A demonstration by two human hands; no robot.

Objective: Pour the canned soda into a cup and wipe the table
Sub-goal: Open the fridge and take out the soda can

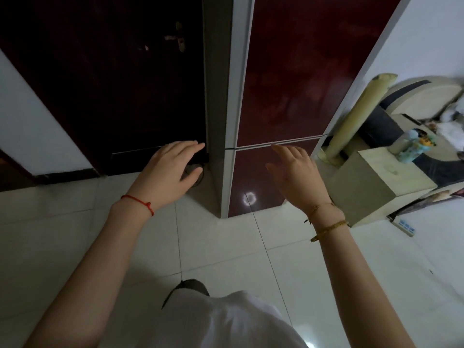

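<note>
Soda can's nowhere in shot, no cup, no surface to wipe either, so the task's things are out of sight, prob. behind that dark red fridge [288,79] dead ahead. Both hands up front, both empty, fingers spread, nothing gripped. Left hand [173,169] hovers low by the fridge's left side, fingertips close to its grey side panel [217,96], dark door [105,79] w/ a lever handle behind it. Right hand [295,172] sits in front of the fridge face, fingertips right up at the silver seam [278,143] between upper and lower doors; touching or just short, can't tell. Looks like the step is opening the fridge to fetch the can. To do it well, I'd say: hook fingers into the seam groove under the upper door's edge, pull steady along the swing, no yanking, so bottles inside don't rattle. Left hand could brace the side panel. Small beige cabinet [381,182] stands just beside the fridge on the right, w/ a bottle [411,146] on it, so mind the door swing that side. White tile floor [226,259] is glossy, feet steady.
</note>
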